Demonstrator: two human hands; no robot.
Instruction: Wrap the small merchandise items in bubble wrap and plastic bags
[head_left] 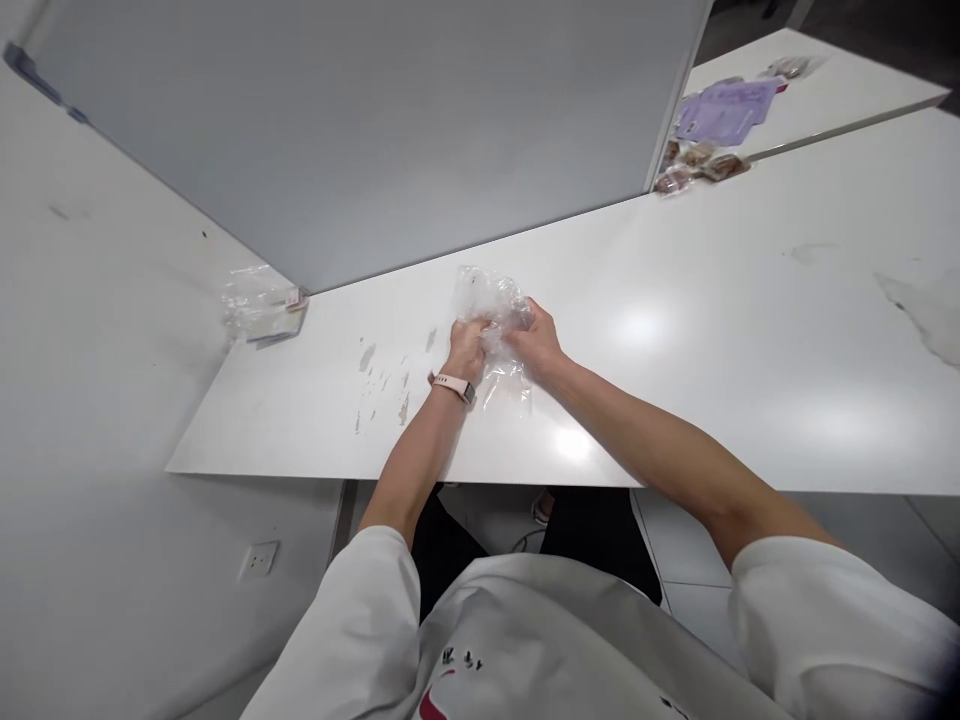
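A crumpled clear plastic bag point(491, 298) lies on the white table point(675, 380), close to the grey partition. My left hand point(466, 347), with a pink band on its wrist, grips the bag's left side. My right hand point(534, 335) grips its right side. Both hands are closed on the plastic and touch each other over it. Part of the bag hangs flat on the table toward me, between my wrists.
Another clear bag with a pale packet point(262, 305) sits at the table's left corner by the wall. Purple packets point(724, 108) and small brown wrapped items point(697, 165) lie at the far right. A grey partition point(390, 130) stands behind the table. Scuff marks point(382, 385) are left of my hands.
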